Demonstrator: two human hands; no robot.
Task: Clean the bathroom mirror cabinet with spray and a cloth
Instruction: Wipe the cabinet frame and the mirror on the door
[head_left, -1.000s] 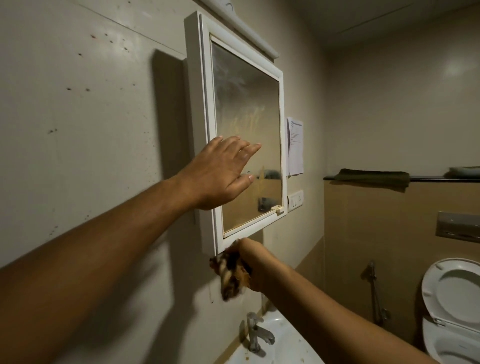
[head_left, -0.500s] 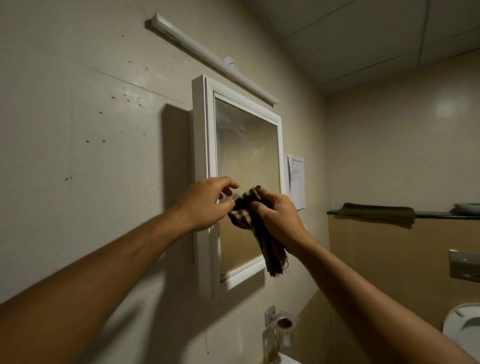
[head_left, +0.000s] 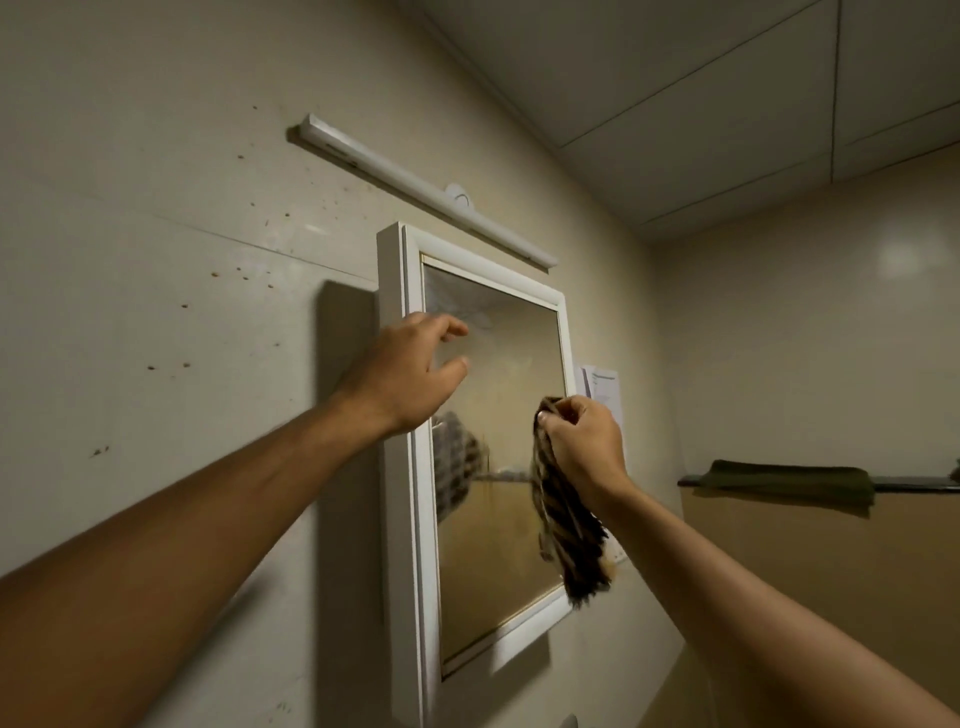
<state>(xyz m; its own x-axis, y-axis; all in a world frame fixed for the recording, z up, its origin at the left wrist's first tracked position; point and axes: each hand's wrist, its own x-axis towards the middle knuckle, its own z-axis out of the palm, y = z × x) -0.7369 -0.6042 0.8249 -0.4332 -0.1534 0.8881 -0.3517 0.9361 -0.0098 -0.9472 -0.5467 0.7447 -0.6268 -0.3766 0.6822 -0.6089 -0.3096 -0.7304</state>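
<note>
Our right hand (head_left: 582, 441) grips a checked cloth (head_left: 563, 525) by its top. The rest hangs in front of the glass of the white mirror cabinet (head_left: 400, 467), near its right edge. Our left hand (head_left: 410, 374), fingers loosely spread and holding nothing, hovers at the upper left of the glass.

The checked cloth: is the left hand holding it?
No, the right hand pinches the checked cloth in front of the mirror, while the left hand holds nothing.

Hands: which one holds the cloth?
The right hand, gripping the checked cloth before the mirror; the left hand is empty, fingers loose.
</note>
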